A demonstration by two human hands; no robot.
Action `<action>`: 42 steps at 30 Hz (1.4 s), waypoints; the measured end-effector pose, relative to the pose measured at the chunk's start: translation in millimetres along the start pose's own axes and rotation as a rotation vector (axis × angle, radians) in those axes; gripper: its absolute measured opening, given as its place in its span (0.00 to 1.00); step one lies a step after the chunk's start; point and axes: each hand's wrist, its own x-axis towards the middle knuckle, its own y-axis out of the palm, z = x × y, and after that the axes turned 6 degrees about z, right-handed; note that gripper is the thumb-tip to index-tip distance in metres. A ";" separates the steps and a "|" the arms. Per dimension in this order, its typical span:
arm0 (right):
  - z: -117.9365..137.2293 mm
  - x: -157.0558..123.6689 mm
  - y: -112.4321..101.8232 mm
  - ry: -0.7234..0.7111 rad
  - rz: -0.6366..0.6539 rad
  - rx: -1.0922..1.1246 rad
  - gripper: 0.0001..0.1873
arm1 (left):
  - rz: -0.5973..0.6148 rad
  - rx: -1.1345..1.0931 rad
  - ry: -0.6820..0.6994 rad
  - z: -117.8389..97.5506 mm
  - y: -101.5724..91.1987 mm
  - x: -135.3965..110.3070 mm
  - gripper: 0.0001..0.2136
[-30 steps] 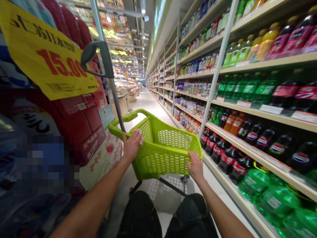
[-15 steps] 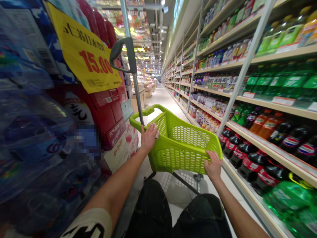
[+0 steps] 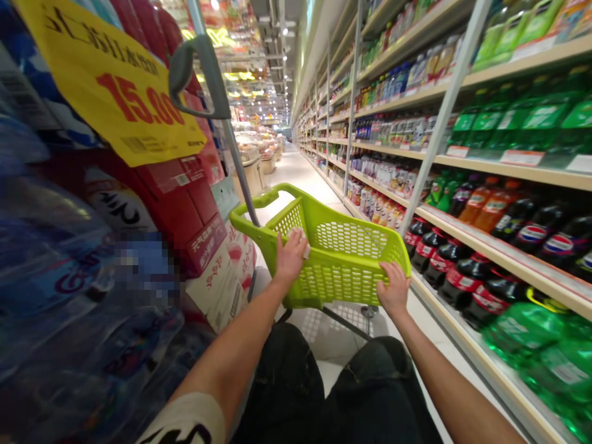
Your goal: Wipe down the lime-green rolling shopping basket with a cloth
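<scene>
A lime-green plastic shopping cart (image 3: pixel 342 268) stands in front of my knees in a supermarket aisle, its basket holding nothing that I can see. My left hand (image 3: pixel 290 258) grips the near left rim of the basket, with a small white cloth or paper (image 3: pixel 304 242) pressed under its fingers. My right hand (image 3: pixel 393 290) is closed over the near right corner of the rim. The cart's grey pull handle (image 3: pixel 200 77) rises on a metal pole at its left side.
Shelves of soft-drink bottles (image 3: pixel 490 234) run along the right. Stacked red cartons (image 3: pixel 185 203) and wrapped water packs with a yellow 15.00 price sign (image 3: pixel 115 92) stand close on the left. The pale tiled aisle floor (image 3: pixel 300 172) stretches ahead.
My left hand has slid rightward along the rim toward the back wall of the basket. The view has shifted slightly; the cart sits a little higher and nearer the centre.
</scene>
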 end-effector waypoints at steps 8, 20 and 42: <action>-1.8 -4.7 -5.3 -0.054 0.054 -0.035 0.28 | 0.032 -0.045 0.284 -49.1 26.7 -12.5 0.14; -1.6 -10.2 -9.1 -0.107 0.092 -0.142 0.33 | 0.032 -0.128 0.433 -95.7 47.4 -13.2 0.13; -28.6 -10.5 -14.1 0.200 -0.018 -0.218 0.28 | 0.073 -0.146 0.213 -77.7 42.9 4.9 0.16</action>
